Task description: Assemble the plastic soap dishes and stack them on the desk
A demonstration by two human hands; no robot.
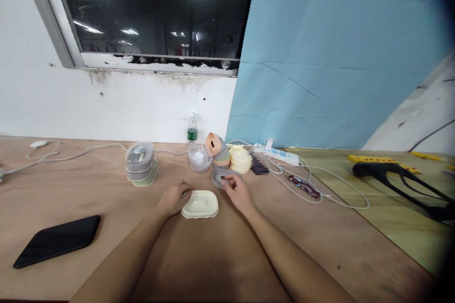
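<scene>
A shallow cream plastic tray (200,204) with rounded corners lies flat on the table in front of me. My left hand (174,198) is at its upper left corner, thumb and fingers closed on the rim. My right hand (240,193) pinches the near right edge of a grey translucent lid (217,178), which is just behind the tray. Behind the lid are a stack of cream plastic pieces (240,159), a pile of grey and orange pieces (221,156) and some clear lids (199,158).
Stacked lunch-box-like containers (140,163) stand to the left. A black phone-like slab (59,240) lies nearer left. At the back are a plastic bottle (192,129) and a power strip (284,155) with white cables. A patterned maroon object (304,186) lies right, beside black straps (398,182).
</scene>
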